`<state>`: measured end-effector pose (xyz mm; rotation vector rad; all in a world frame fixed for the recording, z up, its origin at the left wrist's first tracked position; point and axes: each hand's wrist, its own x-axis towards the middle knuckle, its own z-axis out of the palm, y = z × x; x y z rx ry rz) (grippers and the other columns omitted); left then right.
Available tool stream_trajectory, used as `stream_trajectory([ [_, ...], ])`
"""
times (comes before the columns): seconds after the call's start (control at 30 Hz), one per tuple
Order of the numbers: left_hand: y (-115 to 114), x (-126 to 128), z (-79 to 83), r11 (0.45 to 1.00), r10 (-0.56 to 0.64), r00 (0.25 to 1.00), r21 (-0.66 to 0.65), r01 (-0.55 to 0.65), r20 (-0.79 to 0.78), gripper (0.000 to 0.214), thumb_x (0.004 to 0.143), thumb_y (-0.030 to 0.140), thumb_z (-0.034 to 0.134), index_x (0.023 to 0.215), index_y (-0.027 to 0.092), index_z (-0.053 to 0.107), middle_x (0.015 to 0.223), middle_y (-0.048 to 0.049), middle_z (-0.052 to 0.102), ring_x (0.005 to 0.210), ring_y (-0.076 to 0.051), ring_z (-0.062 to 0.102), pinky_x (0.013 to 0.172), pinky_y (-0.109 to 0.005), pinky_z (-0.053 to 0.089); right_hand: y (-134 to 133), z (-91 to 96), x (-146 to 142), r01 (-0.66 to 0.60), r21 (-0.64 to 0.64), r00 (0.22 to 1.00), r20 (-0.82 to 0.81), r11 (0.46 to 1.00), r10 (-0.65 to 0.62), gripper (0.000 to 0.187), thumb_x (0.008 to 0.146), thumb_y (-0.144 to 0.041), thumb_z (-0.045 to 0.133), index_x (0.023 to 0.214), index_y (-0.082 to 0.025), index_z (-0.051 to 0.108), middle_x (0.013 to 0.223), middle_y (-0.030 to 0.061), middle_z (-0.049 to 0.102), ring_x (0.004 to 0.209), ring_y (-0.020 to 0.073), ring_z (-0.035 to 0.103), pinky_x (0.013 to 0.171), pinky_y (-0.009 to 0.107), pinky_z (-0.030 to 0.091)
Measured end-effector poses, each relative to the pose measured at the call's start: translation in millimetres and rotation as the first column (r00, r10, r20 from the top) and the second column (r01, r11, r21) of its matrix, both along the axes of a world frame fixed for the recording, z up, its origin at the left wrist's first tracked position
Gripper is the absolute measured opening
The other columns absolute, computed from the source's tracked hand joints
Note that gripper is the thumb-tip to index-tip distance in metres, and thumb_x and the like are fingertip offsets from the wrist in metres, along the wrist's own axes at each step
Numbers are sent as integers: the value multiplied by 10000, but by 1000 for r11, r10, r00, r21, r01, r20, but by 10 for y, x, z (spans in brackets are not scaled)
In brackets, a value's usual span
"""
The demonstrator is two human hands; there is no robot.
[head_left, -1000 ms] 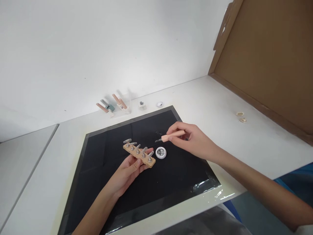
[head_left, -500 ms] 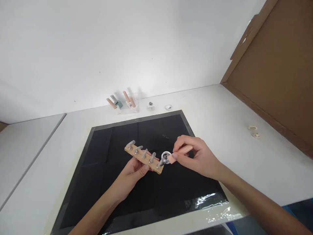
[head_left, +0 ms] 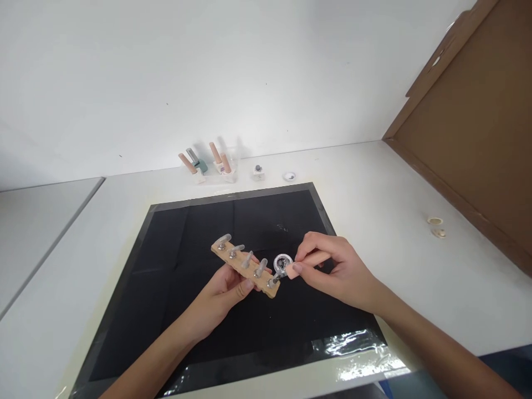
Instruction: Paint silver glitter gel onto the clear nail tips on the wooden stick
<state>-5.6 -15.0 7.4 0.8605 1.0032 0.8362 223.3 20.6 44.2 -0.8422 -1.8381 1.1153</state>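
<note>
My left hand (head_left: 228, 288) is closed around a narrow wooden strip (head_left: 238, 265), tilted down to the right above a black mat (head_left: 199, 327). Several clear nail tips (head_left: 261, 267) stand along it on round metal bases. Between the thumb and fingers of my right hand (head_left: 328, 269) is a nail polish brush with a peach-coloured cap handle (head_left: 312, 260). Its bristle end is at the nail tip (head_left: 276, 278) nearest the strip's right end; whether it touches is too small to tell. Just behind lies a small round silvery dish (head_left: 283, 261), partly hidden.
Behind the mat stand several nail polish bottles (head_left: 228, 173) with peach or grey caps, a small clear jar (head_left: 258, 174) and a white lid (head_left: 290, 176). Two small round pieces (head_left: 435, 221) lie at the right. A brown cardboard panel (head_left: 469, 127) borders the right side.
The camera view has shifted slightly. Both hands keep nearly the same pose, with the brush still at the rightmost nail tip.
</note>
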Motion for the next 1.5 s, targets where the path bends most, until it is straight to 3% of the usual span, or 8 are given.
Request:
stream_trajectory([
  [0.47,-7,22,17,1000,-13,1000,24,12,21,273,780,321,718,1033,254,639,1017,-12,691,1034,-194,615,930,-311,448,10,4,11,0,113,1000,13,994,-2,132,784,-63,623,736,-184,599,645,-16,721,623,104,558,592,237,436],
  [0.6,-19,27,23,1000,-17,1000,21,17,13,277,779,332,716,1032,252,637,1030,-19,686,1047,-209,610,942,-330,441,24,-1,56,52,107,998,27,993,-55,130,796,-88,630,729,-189,583,652,-26,708,598,93,542,565,227,422],
  [0.8,-2,16,17,999,-32,999,33,33,-8,267,783,340,708,1021,248,630,1015,-18,680,1038,-212,607,942,-345,443,1,30,49,-49,116,999,21,992,47,139,786,-76,634,719,-186,579,607,-19,714,622,108,556,602,240,444],
  [0.97,3,18,8,1000,-10,1000,21,10,-8,314,775,325,717,1057,246,601,1042,-26,676,1059,-215,600,950,-349,436,16,14,51,19,100,998,63,995,-25,150,787,-70,624,725,-196,572,630,-32,724,631,113,550,594,246,433],
  [1.2,1,35,71,998,-42,999,51,41,9,262,793,292,698,1030,227,606,1002,-33,678,982,-214,613,886,-353,468,-4,43,36,-78,98,996,43,992,74,119,796,-97,622,743,-197,586,637,-12,728,626,124,566,602,267,450],
  [1.4,2,41,66,995,-47,999,91,46,12,233,801,277,688,1013,227,607,967,-32,675,931,-207,617,855,-345,476,14,28,53,5,95,996,92,995,-14,142,792,-88,626,721,-200,573,583,-38,681,636,120,557,598,255,433],
  [1.5,0,39,59,993,-56,998,106,55,5,224,810,272,679,1020,231,611,973,-28,674,931,-194,614,857,-326,473,14,41,56,-34,95,997,67,995,27,141,788,-81,628,725,-192,570,602,-30,704,631,112,560,611,250,441],
])
